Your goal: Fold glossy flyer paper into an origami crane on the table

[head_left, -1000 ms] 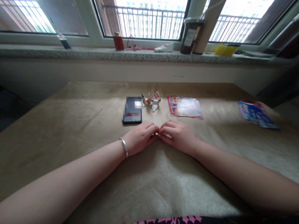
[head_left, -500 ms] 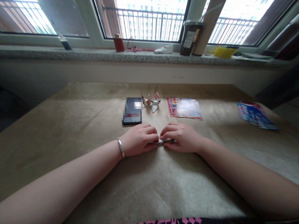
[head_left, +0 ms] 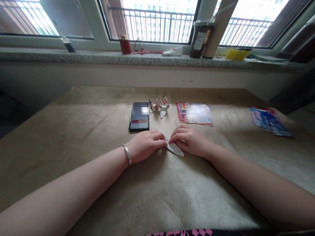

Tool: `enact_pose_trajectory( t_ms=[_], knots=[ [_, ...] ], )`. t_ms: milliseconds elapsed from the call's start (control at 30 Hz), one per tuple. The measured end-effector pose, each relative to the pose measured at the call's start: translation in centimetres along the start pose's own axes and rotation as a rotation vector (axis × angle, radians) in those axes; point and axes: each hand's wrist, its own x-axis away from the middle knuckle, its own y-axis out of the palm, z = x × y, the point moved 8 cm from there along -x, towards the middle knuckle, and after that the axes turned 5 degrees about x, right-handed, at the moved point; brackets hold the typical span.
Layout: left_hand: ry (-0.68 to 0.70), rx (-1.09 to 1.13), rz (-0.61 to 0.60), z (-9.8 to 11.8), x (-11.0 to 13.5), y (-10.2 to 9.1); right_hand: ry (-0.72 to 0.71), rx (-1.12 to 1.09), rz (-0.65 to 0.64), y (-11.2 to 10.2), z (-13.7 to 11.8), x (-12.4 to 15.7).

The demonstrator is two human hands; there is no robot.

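My left hand (head_left: 145,146), with a silver bracelet at the wrist, and my right hand (head_left: 190,141) meet fingertip to fingertip over a small folded piece of paper (head_left: 175,148) on the tan table covering (head_left: 73,137). Both hands pinch the paper with curled fingers. A white corner of the paper with a red edge sticks out below my right hand. Behind the hands lie a dark phone (head_left: 140,116) and a finished folded paper figure (head_left: 160,106) in red and white.
A colourful leaflet (head_left: 194,113) lies behind my right hand, and a blue one (head_left: 270,121) at the far right. The stone windowsill (head_left: 98,57) holds a red cup (head_left: 125,45), a dark jar (head_left: 199,39), a yellow item (head_left: 236,53) and small clutter.
The folded paper has come up from flat under my fingers, and its white corner now shows below my right hand. My hands have shifted slightly away from me.
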Motion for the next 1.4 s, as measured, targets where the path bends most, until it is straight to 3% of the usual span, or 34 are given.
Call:
enact_pose_trajectory(
  t_ms=[167,400,633,767,967,1400],
  knots=[
    [0.023,0.053,0.04,-0.1,0.0,-0.2,-0.046,0.108,0.029,-0.3,-0.2,0.0],
    [0.153,-0.067,-0.017,1.9,-0.1,-0.5,-0.102,0.212,0.023,-0.1,-0.4,0.3],
    [0.05,0.004,0.039,0.4,0.0,-0.3,-0.104,0.234,0.042,-0.3,-0.6,0.2],
    [0.007,0.052,0.061,-0.3,-0.1,-0.2,-0.179,0.357,0.046,-0.5,-1.6,0.3],
    [-0.052,0.091,0.07,-0.6,-0.2,-0.2,-0.287,0.573,-0.046,0.0,-3.3,0.2],
    [-0.077,0.169,0.045,-1.3,-0.3,0.0,-0.425,0.651,-0.119,0.5,-3.5,0.5]
  ],
)
